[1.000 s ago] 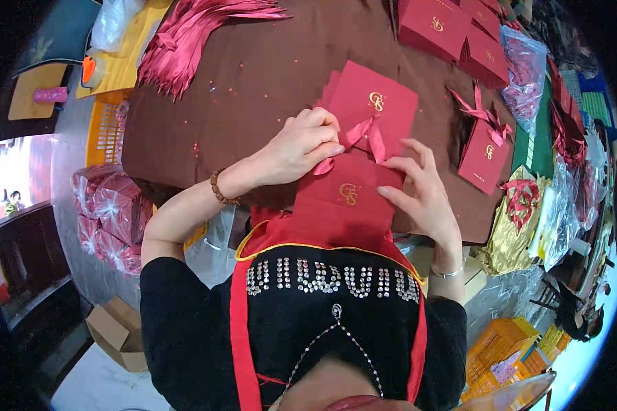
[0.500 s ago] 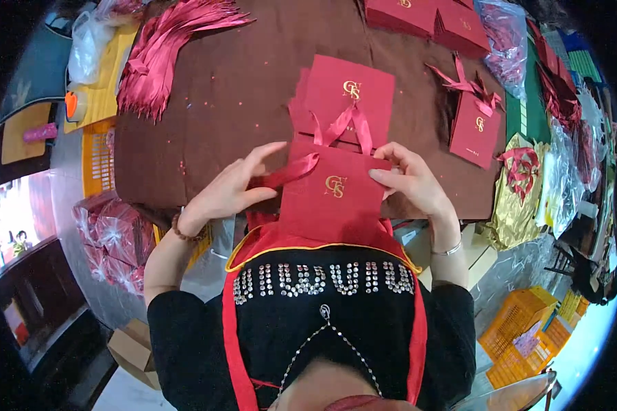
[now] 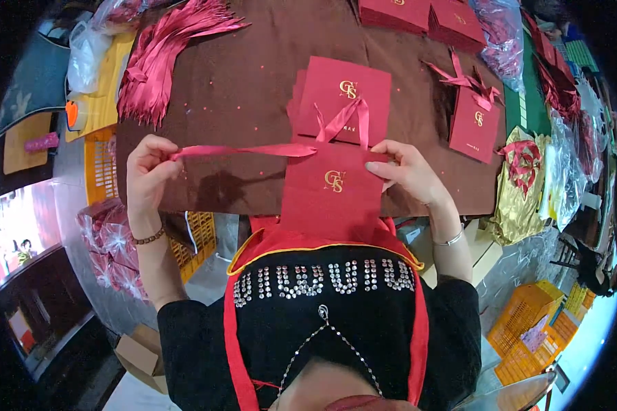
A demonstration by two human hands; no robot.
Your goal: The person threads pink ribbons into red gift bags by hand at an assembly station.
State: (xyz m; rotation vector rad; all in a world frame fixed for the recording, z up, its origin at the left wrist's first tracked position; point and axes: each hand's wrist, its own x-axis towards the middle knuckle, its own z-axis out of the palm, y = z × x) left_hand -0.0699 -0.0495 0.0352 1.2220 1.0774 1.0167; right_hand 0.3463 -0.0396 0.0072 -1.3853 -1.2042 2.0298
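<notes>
A red paper gift bag with a gold emblem lies at the table's near edge, its lower part against my apron. My left hand pinches the end of a pink-red ribbon, stretched taut leftward from the bag's top edge. At the bag's upper right corner, my right hand grips the edge, thumb on the front face. Another ribbon stands folded up from the top edge. Just beyond lies a small stack of similar red bags, partly under this ribbon.
A bundle of ribbons lies at the far left. Ribboned bags sit on the right, with stacked red bags at the back. Orange crates and a cardboard box stand on the floor, beyond the brown-covered table.
My left hand has moved left from beside the bag, drawing the ribbon out straight and closing on its end. My right hand stays at the bag's upper right corner.
</notes>
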